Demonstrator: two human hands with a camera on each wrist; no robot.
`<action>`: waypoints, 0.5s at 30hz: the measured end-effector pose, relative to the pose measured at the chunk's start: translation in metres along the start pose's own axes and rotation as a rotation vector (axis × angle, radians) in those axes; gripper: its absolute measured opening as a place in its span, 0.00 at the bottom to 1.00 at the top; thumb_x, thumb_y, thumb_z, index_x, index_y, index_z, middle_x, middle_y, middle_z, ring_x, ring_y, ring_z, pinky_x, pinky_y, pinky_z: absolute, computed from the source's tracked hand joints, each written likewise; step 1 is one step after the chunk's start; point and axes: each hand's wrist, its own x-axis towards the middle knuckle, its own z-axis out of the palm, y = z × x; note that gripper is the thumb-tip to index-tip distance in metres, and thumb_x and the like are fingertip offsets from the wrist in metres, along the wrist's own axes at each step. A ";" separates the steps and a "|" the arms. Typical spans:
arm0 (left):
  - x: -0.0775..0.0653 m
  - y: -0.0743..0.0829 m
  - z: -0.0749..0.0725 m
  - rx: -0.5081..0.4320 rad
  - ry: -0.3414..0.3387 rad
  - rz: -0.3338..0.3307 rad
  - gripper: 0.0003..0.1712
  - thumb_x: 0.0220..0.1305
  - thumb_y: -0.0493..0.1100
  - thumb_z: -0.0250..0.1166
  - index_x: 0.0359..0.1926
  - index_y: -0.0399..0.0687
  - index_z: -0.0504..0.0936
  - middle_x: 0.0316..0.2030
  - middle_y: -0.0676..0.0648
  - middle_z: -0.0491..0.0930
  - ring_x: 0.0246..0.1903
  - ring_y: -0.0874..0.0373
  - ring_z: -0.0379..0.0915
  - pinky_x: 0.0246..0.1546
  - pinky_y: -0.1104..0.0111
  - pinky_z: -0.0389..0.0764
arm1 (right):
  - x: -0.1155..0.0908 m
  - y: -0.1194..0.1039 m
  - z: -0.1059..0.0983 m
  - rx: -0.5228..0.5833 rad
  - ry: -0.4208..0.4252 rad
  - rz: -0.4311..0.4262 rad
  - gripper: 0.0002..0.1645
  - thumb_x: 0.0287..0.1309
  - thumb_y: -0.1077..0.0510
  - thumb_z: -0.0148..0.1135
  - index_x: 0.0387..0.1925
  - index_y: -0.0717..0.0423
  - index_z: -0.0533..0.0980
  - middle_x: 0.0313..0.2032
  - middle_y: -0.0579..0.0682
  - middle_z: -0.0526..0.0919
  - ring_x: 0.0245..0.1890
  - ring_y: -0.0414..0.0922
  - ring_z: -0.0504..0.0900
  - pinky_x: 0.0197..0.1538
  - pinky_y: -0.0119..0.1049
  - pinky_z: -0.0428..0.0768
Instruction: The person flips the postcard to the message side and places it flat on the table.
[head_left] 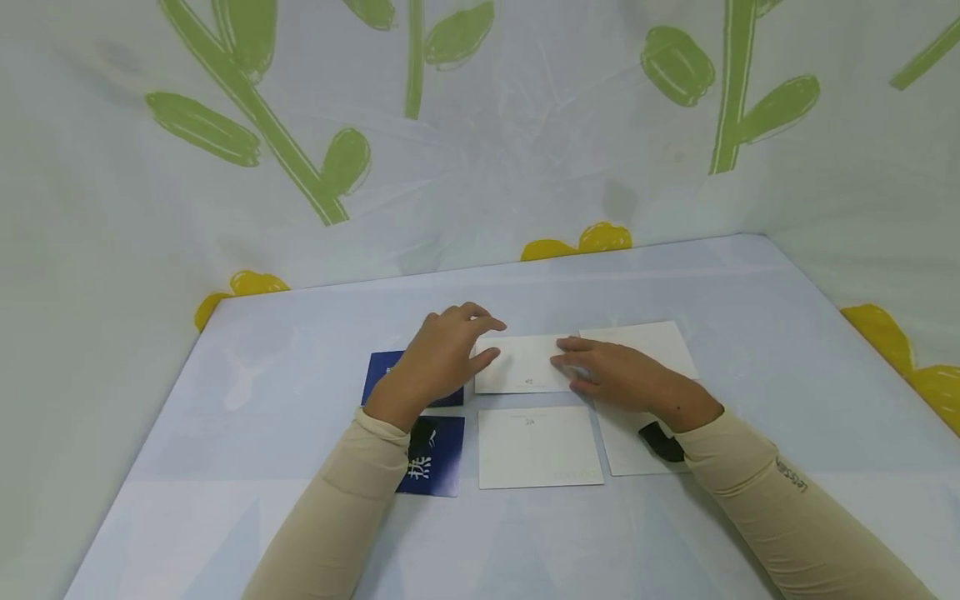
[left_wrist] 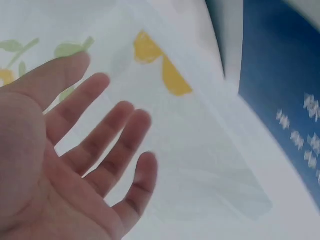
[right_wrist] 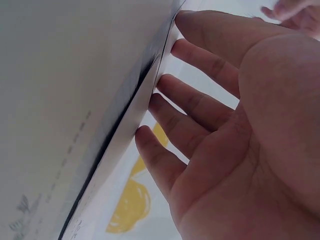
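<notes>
My right hand [head_left: 622,373] lies over the right end of the upper white card [head_left: 510,367], and its straight fingertips touch card surface in the right wrist view. My left hand [head_left: 442,354] hovers at that card's left end, thumb and fingers apart; in the left wrist view this hand [left_wrist: 95,150] holds nothing. Below sits another white card [head_left: 540,450] with small print. Under the left wrist are two dark blue cards, an upper one [head_left: 380,365] and a lower one [head_left: 446,467] with white characters, both partly hidden.
To the right, an upper white sheet [head_left: 648,337] and a lower one [head_left: 622,446] are partly covered by the right hand and wrist. The pale blue tabletop [head_left: 300,367] meets a white backdrop [head_left: 495,183] with green leaves and yellow flowers.
</notes>
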 end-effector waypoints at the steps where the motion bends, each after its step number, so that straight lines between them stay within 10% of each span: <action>1: -0.002 -0.001 -0.003 0.009 0.024 0.011 0.21 0.66 0.51 0.68 0.59 0.58 0.82 0.58 0.48 0.80 0.57 0.50 0.78 0.55 0.50 0.79 | 0.000 -0.001 0.000 -0.002 -0.001 -0.004 0.27 0.66 0.56 0.63 0.65 0.52 0.75 0.71 0.57 0.69 0.71 0.59 0.68 0.67 0.56 0.72; 8: -0.016 -0.015 -0.015 0.053 0.130 0.035 0.19 0.65 0.49 0.68 0.57 0.57 0.83 0.54 0.49 0.82 0.54 0.49 0.78 0.52 0.50 0.78 | 0.000 0.003 0.002 -0.004 0.010 -0.020 0.26 0.67 0.57 0.62 0.65 0.54 0.74 0.71 0.58 0.69 0.71 0.60 0.68 0.67 0.56 0.72; 15: -0.031 -0.028 -0.013 0.018 0.097 0.014 0.20 0.65 0.47 0.69 0.57 0.55 0.83 0.55 0.46 0.82 0.55 0.49 0.79 0.53 0.50 0.78 | -0.001 0.007 0.001 -0.011 0.025 -0.024 0.26 0.66 0.58 0.62 0.65 0.54 0.75 0.70 0.58 0.70 0.70 0.61 0.68 0.66 0.56 0.72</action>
